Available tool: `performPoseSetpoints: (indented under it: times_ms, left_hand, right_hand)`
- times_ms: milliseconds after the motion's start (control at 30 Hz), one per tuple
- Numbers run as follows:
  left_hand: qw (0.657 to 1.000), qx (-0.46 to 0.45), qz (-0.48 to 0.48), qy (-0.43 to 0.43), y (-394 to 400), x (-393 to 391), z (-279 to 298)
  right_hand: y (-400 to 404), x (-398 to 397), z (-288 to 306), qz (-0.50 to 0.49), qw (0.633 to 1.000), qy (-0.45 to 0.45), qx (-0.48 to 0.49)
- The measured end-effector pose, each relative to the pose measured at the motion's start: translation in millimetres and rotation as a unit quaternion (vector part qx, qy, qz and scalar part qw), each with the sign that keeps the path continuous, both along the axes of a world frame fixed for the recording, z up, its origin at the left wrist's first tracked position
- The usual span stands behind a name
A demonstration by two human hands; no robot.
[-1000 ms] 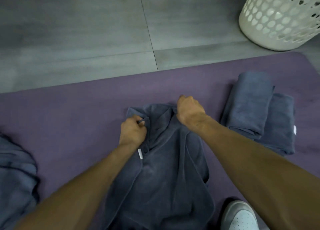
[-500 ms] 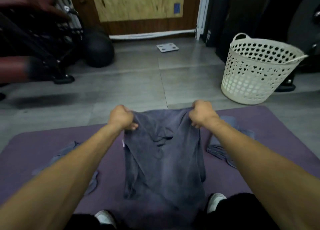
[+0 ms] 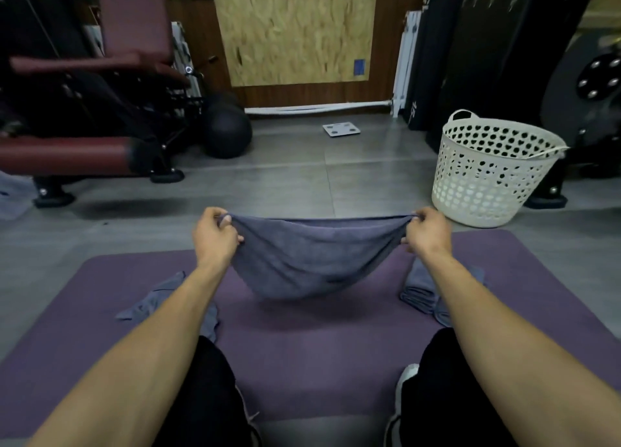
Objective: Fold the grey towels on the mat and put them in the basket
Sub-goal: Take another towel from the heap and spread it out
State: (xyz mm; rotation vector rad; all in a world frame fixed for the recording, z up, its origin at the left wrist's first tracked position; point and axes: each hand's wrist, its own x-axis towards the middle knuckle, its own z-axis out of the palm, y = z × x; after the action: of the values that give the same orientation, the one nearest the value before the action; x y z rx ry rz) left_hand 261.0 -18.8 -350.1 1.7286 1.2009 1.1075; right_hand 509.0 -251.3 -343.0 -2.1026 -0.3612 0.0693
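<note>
A soft grey terry towel [image 3: 309,261] hangs in the air above the far part of the flat purple foam mat [image 3: 319,362], and its top edge is stretched almost straight while the middle sags down in a rounded belly that does not touch the mat. The left hand [image 3: 215,236] pinches the left top corner with curled fingers, and the right hand [image 3: 428,233] pinches the right top corner in the same way. On the mat, to the left of the hanging towel, one more grey towel lies crumpled and loose [image 3: 161,303], partly hidden by the left forearm. On the mat to the right there is a neat pile of folded grey towels [image 3: 420,292]; I cannot count how many because the right forearm covers it. One round white plastic basket [image 3: 487,177] with many small holes stands on the grey tiled floor [image 3: 285,184], just beyond the far right corner of the mat.
</note>
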Motion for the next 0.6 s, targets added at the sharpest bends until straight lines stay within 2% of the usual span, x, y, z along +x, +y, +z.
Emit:
performPoseSetpoints:
  times_ms: [67, 200, 267, 333, 433, 533, 600]
  left_hand:
    - [1.0, 0.017, 0.015, -0.017, -1, -3, 2]
    - [0.996, 0.04, 0.064, -0.048, -7, -6, 16]
    - [0.994, 0.006, 0.093, -0.05, -4, -3, 16]
    - [0.993, -0.045, 0.107, -0.004, 8, 4, 11]
    - [0.987, -0.138, 0.069, 0.043, 40, 28, -9]
    - [0.986, -0.165, 0.019, -0.03, 71, 49, -30]
    - [0.984, -0.139, 0.014, -0.112, 88, 60, -35]
  right_hand:
    - [-1, -2, 0, -0.014, 1.0, 0.011, 0.007]
    - [2, -15, 18, -0.06, 0.994, -0.072, 0.055]
    - [8, -13, 18, -0.064, 0.994, -0.081, 0.039]
    - [18, -5, 11, -0.045, 0.997, -0.07, -0.003]
    - [40, 21, -10, -0.006, 0.998, -0.035, -0.06]
    - [62, 42, -32, 0.025, 0.999, -0.024, -0.041]
    - [78, 50, -33, 0.037, 0.998, -0.027, 0.043]
